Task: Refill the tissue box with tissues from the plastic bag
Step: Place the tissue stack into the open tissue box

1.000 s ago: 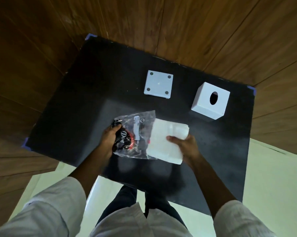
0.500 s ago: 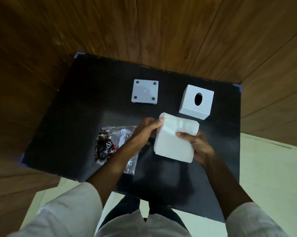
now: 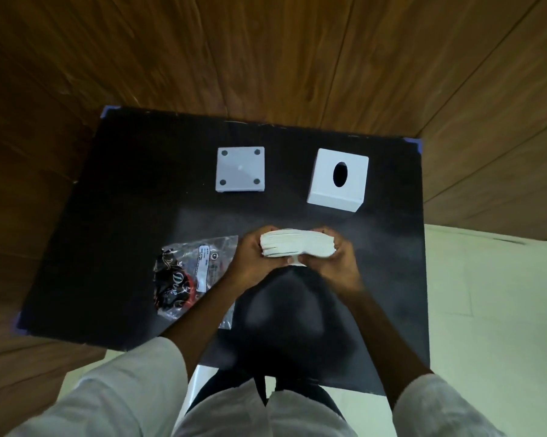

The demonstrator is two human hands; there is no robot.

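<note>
White tissues (image 3: 297, 246), a folded stack, sit pinched between my hands above the black bench (image 3: 133, 222): my left hand (image 3: 250, 263) grips the left end, my right hand (image 3: 332, 266) grips the right end. From the stack, the white tissue box (image 3: 338, 179) with its oval slot stands upright at one o'clock, apart from my hands. Its square base plate (image 3: 240, 169) lies flat at eleven o'clock. At nine o'clock, the plastic bag (image 3: 187, 275) lies flat, partly under my left forearm.
</note>
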